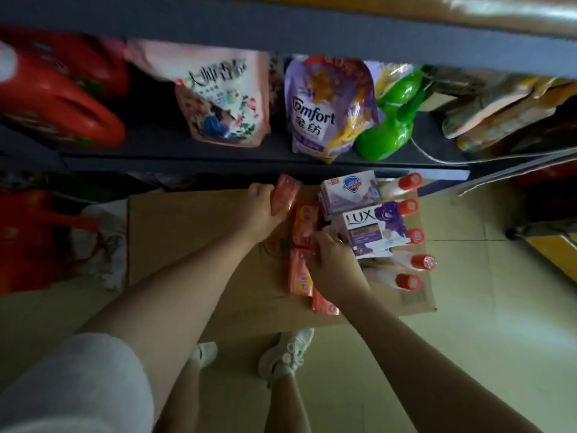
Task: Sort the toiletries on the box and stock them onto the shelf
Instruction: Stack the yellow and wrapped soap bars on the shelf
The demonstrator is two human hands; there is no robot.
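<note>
Left hand [260, 207] around orange packet [284, 195]

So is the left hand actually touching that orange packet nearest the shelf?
Touching. The head view shows the left hand gripping the orange packet, fingers wrapped around its edge, no gap between them.

My two arms are bare from the elbow down to the hands; I wear no watch, no ring and no bracelet that I can see. My left hand [260, 207] and my right hand [335, 264] are without gloves. At the lower left of the frame there is my short sleeve [78, 389], light grey, of soft plain cloth without print. At the bottom middle my legs are bare too. On my feet I wear pale off-white sneakers [287, 351] with laces of the same colour, the one on the right side showing more fully.
</note>
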